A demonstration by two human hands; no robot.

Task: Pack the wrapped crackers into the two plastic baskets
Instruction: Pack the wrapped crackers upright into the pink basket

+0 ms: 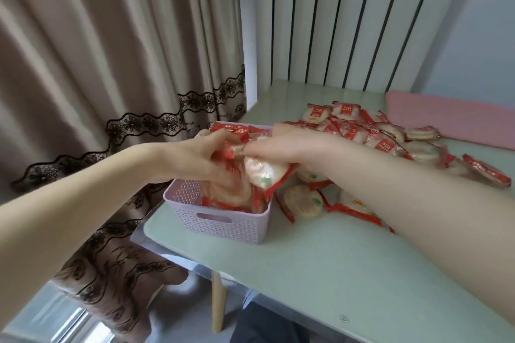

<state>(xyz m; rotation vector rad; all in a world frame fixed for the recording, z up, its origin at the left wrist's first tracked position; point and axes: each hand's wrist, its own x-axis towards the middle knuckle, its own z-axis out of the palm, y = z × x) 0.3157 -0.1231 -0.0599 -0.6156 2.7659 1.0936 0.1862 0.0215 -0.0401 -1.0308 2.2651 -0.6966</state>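
A lilac perforated plastic basket (223, 224) stands at the table's left edge, holding several red-and-clear wrapped crackers. Both hands are over it. My left hand (195, 156) reaches into the basket with curled fingers around the crackers packed there. My right hand (281, 145) grips one wrapped cracker (264, 172) that hangs tilted above the basket's right side. A loose pile of wrapped crackers (370, 133) spreads across the table to the right and behind my right forearm. Only one basket is in view.
The pale green table (320, 264) has bare surface in front of the basket. A pink cloth (451, 117) lies at the back right. Beige curtains with black lace (111, 92) hang left of the table, close to the basket.
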